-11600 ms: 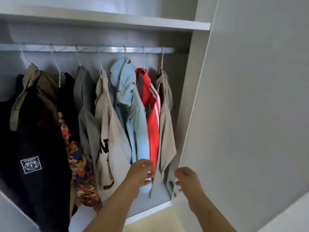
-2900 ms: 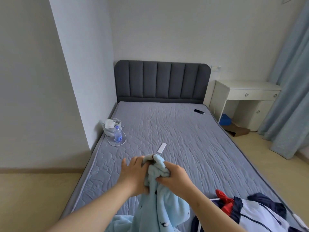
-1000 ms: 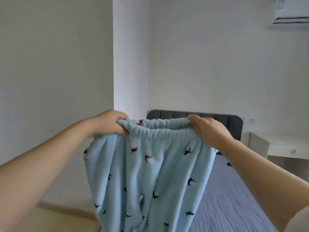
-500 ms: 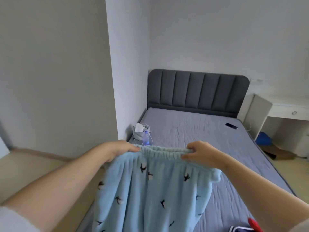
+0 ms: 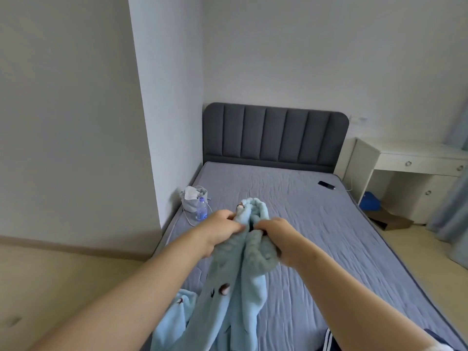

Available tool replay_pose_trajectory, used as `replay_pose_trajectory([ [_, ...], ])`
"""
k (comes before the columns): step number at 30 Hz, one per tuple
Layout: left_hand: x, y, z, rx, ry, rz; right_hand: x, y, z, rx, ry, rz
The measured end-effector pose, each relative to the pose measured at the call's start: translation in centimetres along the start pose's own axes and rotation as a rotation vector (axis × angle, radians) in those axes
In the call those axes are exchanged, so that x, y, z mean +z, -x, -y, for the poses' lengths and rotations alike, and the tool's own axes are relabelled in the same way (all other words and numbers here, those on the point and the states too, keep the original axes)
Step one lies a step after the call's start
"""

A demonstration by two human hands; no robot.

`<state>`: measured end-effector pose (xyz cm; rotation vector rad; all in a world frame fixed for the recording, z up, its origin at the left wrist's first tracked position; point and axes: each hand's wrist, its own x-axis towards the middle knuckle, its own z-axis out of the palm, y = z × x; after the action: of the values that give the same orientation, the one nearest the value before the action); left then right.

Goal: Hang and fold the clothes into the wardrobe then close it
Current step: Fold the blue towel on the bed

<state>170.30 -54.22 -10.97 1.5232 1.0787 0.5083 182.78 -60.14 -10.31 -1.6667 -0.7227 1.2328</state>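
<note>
Above the grey bed [image 5: 316, 224], left hand [image 5: 220, 231] and right hand [image 5: 276, 239] met, fingers [image 5: 260, 225] curled tight around the bunched light-blue fleece pyjama trousers [image 5: 243, 262].

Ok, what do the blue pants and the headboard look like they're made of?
The blue pants look like soft fleece: matte, fuzzy, thick rounded folds. The headboard seems dark grey fabric upholstery, matte, padded in vertical channels.

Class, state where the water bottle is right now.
Head view: the water bottle sits at the left edge of the bed, beside the grey pouch, beyond the left hand.
</note>
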Motion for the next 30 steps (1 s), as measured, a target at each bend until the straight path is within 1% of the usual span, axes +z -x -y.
replay_pose_trajectory([
  [2, -0.3, 0.3, -0.5, -0.044, 0.140, 0.086, -0.2, 0.2, -0.2, -0.004, -0.091, 0.009],
  [5, -0.3, 0.7, -0.5, -0.025, 0.164, 0.181, -0.1, 0.6, -0.5, 0.019, -0.219, 0.048],
  [6, -0.3, 0.8, -0.3, -0.006, 0.135, 0.204, -0.2, 0.7, -0.6, 0.027, -0.272, 0.092],
  [8, -0.4, 0.8, 0.1, 0.045, -0.022, 0.217, -0.4, 0.9, -0.4, 0.030, -0.351, 0.144],
  [10, -0.8, 0.5, 0.4, 0.109, -0.219, 0.142, -0.6, 0.8, -0.1, -0.008, -0.338, 0.197],
  [11, -1.1, 0.2, 0.5, 0.137, -0.266, 0.075, -0.4, 0.7, 0.1, -0.040, -0.278, 0.215],
  [12, -1.4, 0.0, 0.5, 0.156, -0.279, 0.007, -0.1, 0.7, 0.1, -0.095, -0.140, 0.200],
  [13, -1.8, -0.2, 0.5, 0.174, -0.281, -0.049, 0.0, 0.5, 0.0, -0.187, 0.077, 0.138],
  [15, -2.5, -0.4, 0.6, 0.244, -0.335, -0.109, -0.1, -0.3, -0.2, -0.461, 0.591, -0.064],
  [16, -2.8, -0.4, 0.5, 0.292, -0.379, -0.115, -0.1, -0.6, -0.3, -0.591, 0.798, -0.115],
  [17, -3.1, -0.4, 0.3, 0.341, -0.401, -0.114, -0.2, -0.7, -0.4, -0.676, 0.938, -0.124],
  [19, -3.9, 0.0, -0.3, 0.419, -0.392, -0.112, -0.4, -1.0, -0.4, -0.709, 1.079, -0.103],
  [22, -5.4, 0.5, -1.3, 0.478, -0.298, -0.143, -0.6, -1.3, -0.5, -0.677, 1.168, -0.176],
  [24, -6.2, 0.9, -1.6, 0.482, -0.132, -0.121, -0.7, -1.6, -0.6, -0.621, 1.147, -0.248],
  [25, -6.4, 1.0, -1.7, 0.472, -0.054, -0.097, -0.7, -1.7, -0.6, -0.584, 1.088, -0.259],
  [26, -6.6, 1.2, -1.7, 0.458, 0.008, -0.076, -0.6, -1.6, -0.5, -0.542, 0.987, -0.234],
  [27, -6.7, 1.3, -1.6, 0.444, 0.062, -0.059, -0.6, -1.5, -0.3, -0.499, 0.829, -0.171],
  [30, -7.1, 1.5, -1.2, 0.406, 0.243, -0.021, -0.9, -1.3, -0.4, -0.353, 0.224, 0.143],
])
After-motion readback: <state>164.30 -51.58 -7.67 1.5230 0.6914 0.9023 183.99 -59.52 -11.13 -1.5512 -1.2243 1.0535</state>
